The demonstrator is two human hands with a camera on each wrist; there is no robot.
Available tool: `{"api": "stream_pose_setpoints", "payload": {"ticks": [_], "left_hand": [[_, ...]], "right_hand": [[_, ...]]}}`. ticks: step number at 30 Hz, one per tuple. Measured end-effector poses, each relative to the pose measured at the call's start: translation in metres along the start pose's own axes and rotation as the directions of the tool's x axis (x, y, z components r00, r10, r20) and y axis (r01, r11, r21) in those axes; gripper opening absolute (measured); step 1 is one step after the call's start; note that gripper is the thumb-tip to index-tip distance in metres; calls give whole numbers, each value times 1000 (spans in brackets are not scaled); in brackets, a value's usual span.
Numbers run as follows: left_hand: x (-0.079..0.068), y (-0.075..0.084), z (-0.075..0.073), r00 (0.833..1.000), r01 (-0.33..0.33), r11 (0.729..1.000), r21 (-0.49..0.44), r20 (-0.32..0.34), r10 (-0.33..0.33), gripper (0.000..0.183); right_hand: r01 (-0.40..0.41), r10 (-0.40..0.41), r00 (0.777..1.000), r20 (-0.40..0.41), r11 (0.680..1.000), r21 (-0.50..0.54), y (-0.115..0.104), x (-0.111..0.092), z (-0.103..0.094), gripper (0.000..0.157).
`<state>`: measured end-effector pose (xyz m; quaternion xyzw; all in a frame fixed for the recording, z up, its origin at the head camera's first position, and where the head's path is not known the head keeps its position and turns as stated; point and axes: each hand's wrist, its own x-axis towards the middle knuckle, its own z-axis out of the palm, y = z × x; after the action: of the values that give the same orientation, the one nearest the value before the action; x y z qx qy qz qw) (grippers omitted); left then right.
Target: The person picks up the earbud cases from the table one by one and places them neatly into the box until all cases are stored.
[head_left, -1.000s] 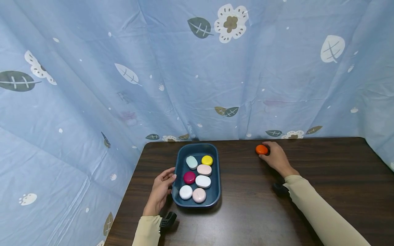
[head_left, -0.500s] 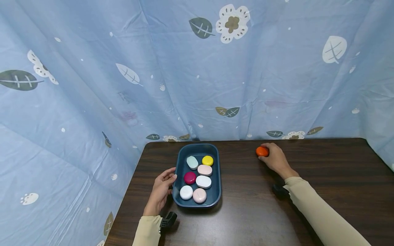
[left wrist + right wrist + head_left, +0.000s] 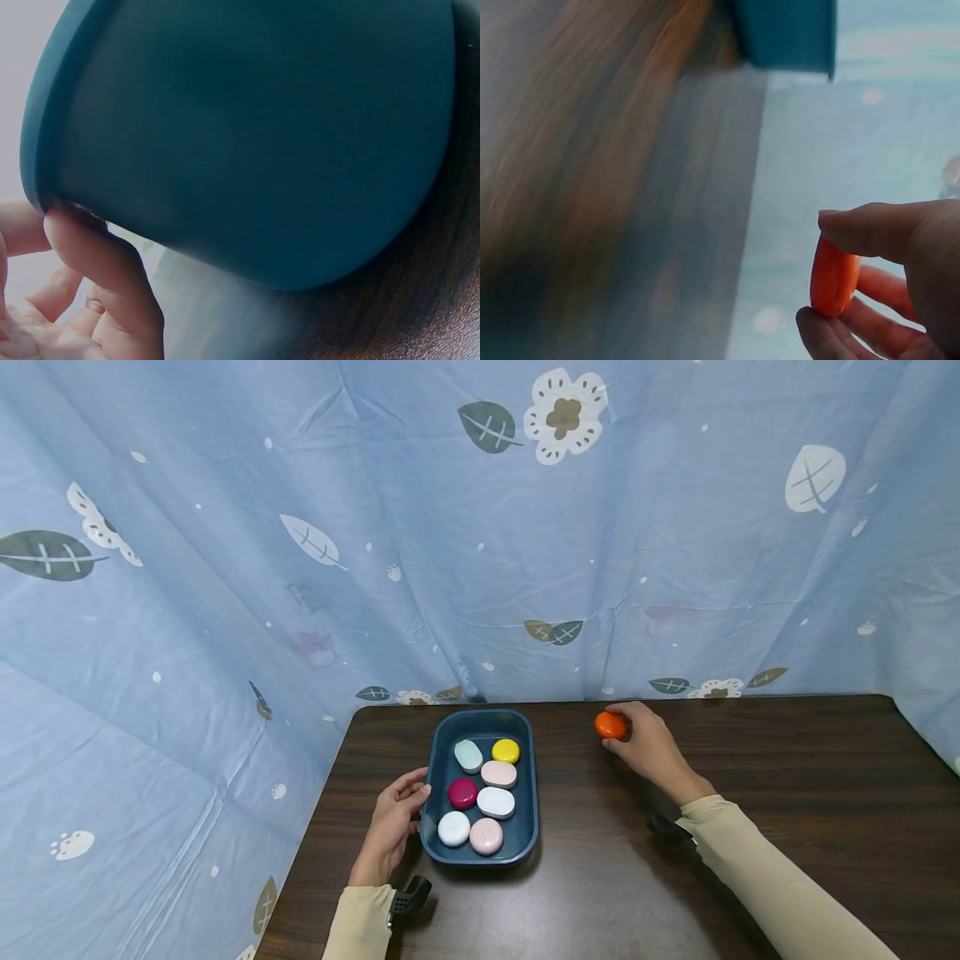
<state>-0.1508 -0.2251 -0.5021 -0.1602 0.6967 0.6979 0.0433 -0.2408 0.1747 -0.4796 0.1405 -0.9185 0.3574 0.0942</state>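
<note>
In the head view, a dark blue tray (image 3: 534,793) holds several soap bars, among them a yellow one (image 3: 506,751), a crimson one (image 3: 462,793) and a white oval one (image 3: 496,802). My left hand (image 3: 395,821) holds the tray's left edge. The left wrist view shows the tray's outer wall (image 3: 262,142) and the thumb (image 3: 112,270) just under the rim. Right of the tray, my right hand (image 3: 654,748) pinches a round orange soap bar (image 3: 609,726) between thumb and fingers. In the right wrist view, the orange soap bar (image 3: 832,277) is held off the table.
The dark wood table (image 3: 600,877) ends at a blue patterned curtain (image 3: 480,568) behind and at the left. Bare tabletop lies between the tray and the right hand. Black straps with cameras (image 3: 411,895) sit on the wrists.
My right hand has moved left toward the tray, carrying the orange soap bar with it. The left hand and the tray have stayed where they were.
</note>
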Motion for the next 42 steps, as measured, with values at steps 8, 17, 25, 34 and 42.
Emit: {"api": "stream_pose_setpoints", "payload": {"ticks": [8, 17, 25, 34, 42], "left_hand": [[1, 0, 1, 1000, -3, 1000, 8, -8, 3, 38], [2, 0, 2, 1000, -1, 1000, 8, -9, 1, 39], [1, -1, 0, 1000, -15, 1000, -2, 0, 15, 39], [1, 0, 0, 1000, -9, 1000, -2, -2, 9, 37], [1, 0, 0, 1000, -10, 1000, -2, -1, 10, 37]], "right_hand": [[76, -77, 997, 14, 996, 45, -35, 1, 1, 54], [118, -122, 992, 38, 990, 78, -68, 4, 15, 54], [148, -155, 986, 58, 983, 105, -92, 6, 31, 54], [141, -151, 982, 117, 985, 96, -116, 14, 46, 51], [121, -135, 971, 196, 989, 85, -135, 24, 60, 47]]}}
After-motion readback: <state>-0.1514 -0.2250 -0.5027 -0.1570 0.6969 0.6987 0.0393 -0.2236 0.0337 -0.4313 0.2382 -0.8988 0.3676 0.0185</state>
